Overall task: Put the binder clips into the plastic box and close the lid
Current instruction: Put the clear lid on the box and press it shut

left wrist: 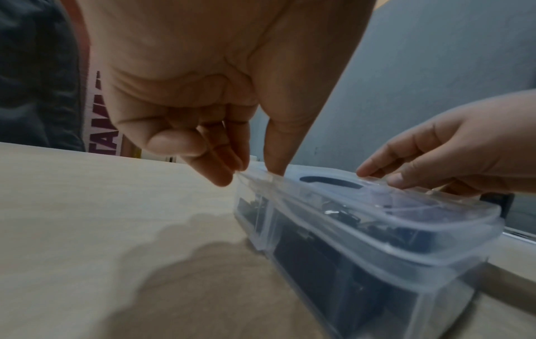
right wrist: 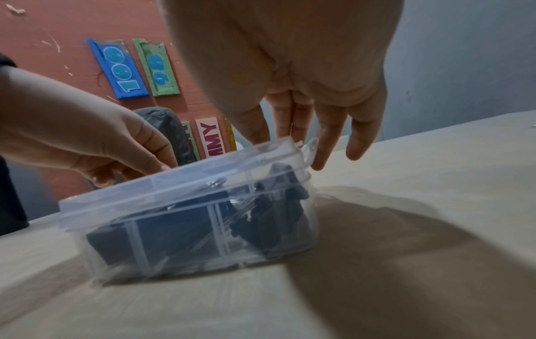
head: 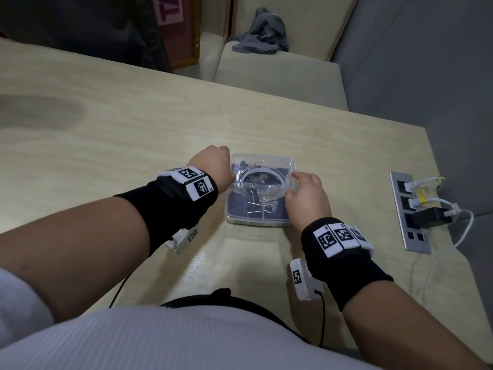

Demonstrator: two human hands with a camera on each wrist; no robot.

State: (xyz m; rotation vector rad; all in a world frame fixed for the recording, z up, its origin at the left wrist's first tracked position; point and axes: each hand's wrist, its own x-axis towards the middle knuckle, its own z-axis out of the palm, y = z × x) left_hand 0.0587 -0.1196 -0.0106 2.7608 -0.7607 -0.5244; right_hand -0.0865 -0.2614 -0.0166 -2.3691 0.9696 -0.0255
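From my feed, the clear plastic box (head: 257, 217) sits on the pale wooden bench (head: 106, 134), just ahead of my torso, with the dark binder clips (right wrist: 261, 220) inside it, seen through the walls. The lid (left wrist: 377, 206) lies over the top of the box; I cannot tell whether it has snapped fully shut. My left hand (left wrist: 203, 96) is at the box's left edge, thumb tip pressing down on the lid's rim while the curled fingers (left wrist: 220, 169) meet that same rim from outside, a pinch on the lid. My right hand (right wrist: 304, 80) is at the right edge, fingers nearly straight and pointing downward: some touch the top of the lid, others hang beside a small tab at the lid's edge, gripping nothing. A power strip (head: 410, 212) with white cables lies on the bench, well right of the box.
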